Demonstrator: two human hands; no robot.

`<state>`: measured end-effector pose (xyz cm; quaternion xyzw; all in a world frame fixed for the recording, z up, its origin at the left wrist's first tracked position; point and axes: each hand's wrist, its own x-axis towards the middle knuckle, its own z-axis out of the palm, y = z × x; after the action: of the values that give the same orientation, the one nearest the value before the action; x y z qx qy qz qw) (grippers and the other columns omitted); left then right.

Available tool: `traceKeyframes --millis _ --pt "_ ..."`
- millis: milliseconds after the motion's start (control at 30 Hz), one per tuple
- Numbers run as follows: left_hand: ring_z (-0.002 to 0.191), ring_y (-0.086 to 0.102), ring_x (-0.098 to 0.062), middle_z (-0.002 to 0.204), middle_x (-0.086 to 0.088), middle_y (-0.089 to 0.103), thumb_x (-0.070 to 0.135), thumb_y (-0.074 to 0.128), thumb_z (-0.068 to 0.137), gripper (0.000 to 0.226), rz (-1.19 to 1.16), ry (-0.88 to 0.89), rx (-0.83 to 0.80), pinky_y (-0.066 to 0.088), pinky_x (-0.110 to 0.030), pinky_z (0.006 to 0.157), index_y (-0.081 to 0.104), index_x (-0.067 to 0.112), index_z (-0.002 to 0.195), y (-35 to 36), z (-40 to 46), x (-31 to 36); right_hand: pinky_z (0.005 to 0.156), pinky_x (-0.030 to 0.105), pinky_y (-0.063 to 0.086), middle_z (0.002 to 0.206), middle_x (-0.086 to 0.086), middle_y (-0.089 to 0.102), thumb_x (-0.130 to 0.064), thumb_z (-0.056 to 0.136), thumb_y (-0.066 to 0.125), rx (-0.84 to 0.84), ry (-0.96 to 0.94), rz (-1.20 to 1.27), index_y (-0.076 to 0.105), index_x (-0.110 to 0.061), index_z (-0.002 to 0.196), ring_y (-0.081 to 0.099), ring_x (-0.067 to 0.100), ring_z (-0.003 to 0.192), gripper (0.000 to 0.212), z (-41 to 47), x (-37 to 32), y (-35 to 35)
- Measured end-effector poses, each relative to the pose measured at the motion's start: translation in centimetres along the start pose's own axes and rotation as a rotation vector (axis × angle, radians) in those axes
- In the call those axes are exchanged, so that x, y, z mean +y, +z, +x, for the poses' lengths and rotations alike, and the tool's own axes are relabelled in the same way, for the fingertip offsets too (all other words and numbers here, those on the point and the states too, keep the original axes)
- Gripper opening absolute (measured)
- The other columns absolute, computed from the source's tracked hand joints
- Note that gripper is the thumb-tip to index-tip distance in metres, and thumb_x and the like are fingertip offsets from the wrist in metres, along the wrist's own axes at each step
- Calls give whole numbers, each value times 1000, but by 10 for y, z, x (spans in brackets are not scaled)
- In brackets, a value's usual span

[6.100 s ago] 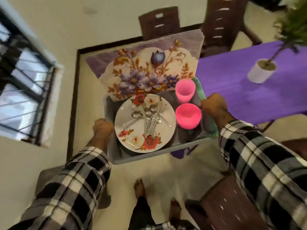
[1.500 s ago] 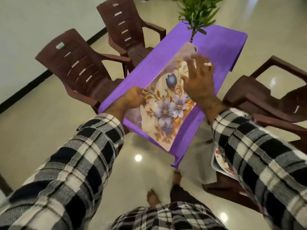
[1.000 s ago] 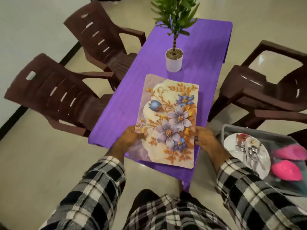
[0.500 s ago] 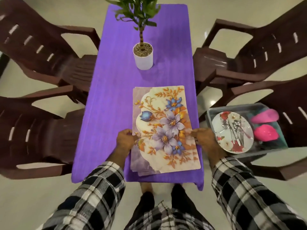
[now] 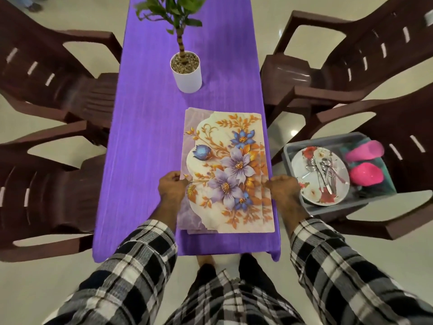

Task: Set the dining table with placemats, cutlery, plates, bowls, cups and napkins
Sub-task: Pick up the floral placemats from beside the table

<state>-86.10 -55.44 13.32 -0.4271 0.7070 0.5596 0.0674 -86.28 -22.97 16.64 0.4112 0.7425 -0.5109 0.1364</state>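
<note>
The left hand [image 5: 172, 190] pinches the left edge of the stack of floral placemats [image 5: 226, 170], fingers curled over it; the right hand [image 5: 284, 190] does the same on the right edge, so each grip holds the stack. The stack lies flat at lower centre of the frame, on the near end of the purple-clothed surface [image 5: 145, 141], its layered edges showing at the right side and bottom.

The placemat step looks barely begun: none is dealt out to a seat yet. The next move calls for peeling 1 mat off the top and carrying it to a place.

At right of frame a grey tray [image 5: 311, 141] sits on a chair [image 5: 403, 221] with the plate [image 5: 315, 194], cutlery [image 5: 324, 171] and 2 pink cups [image 5: 366, 173]. A potted plant [image 5: 186, 71] stands at upper centre.
</note>
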Motion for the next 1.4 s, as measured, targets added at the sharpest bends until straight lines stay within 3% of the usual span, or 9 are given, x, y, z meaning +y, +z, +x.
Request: traceKeyframes --millis 267,467,667,767,867,1033,1200,1300,1400 --pt "84 79 -22 94 -2 81 13 95 78 32 43 -61 31 68 -43 78 77 15 105 0 -4 3 67 38 66 72 -9 76 -28 81 83 -20 -107 -269 76 -23 75 75 15 67 11 10 -6 -11" --pt "85 79 -22 99 -3 80 15 96 77 38 62 -110 29 67 -41 80 76 16 108 -2 -2 8 56 22 51 78 -7 75 -23 90 80 -38 -113 -341 73 -21 79 73 13 73 13 9 -7 -9" --pt "78 78 -23 84 -1 79 9 92 79 24 68 -84 18 67 -40 75 74 20 89 -7 -10 12 66 34 63 75 -5 73 -34 89 76 -9 -110 -389 70 -22 79 74 18 70 18 2 -8 -11" --pt "74 70 -26 79 -3 73 7 80 83 23 73 33 -67 58 -38 64 63 20 78 -12 -16 22 66 33 60 76 -6 70 -41 92 67 42 -275 -470 64 -20 79 71 18 70 25 -7 -20 -9" --pt "86 73 -26 102 -15 76 7 71 99 16 83 146 -289 59 -35 69 60 9 111 -19 -31 46 85 43 59 109 4 69 -34 96 65 -28 -558 -526 65 -21 111 68 28 96 20 -13 -52 8" --pt "77 71 -8 102 -7 74 7 79 93 39 227 322 -411 58 -25 71 64 7 129 -55 -33 118 111 57 37 164 14 39 -26 79 65 -66 -1179 -800 41 -13 157 39 40 149 82 -16 -147 42" --pt "69 64 4 73 21 73 5 77 95 12 740 536 -611 50 -19 65 75 16 101 -94 -45 191 106 47 46 140 3 65 -42 85 50 -466 -1282 -1208 64 -24 134 59 30 130 54 -61 -236 52" --pt "79 70 -5 76 16 73 7 75 92 17 1137 626 -502 56 -34 74 78 23 98 -97 -65 216 89 38 52 124 1 70 -17 91 62 -718 -1199 -1308 70 -25 127 63 27 108 38 -76 -239 58" --pt "117 64 -27 99 10 69 31 70 95 9 1338 740 -39 37 -54 112 72 36 102 -102 -77 210 81 41 55 106 4 75 -5 84 61 -723 -1187 -1073 78 -17 104 65 27 94 29 -75 -216 69"
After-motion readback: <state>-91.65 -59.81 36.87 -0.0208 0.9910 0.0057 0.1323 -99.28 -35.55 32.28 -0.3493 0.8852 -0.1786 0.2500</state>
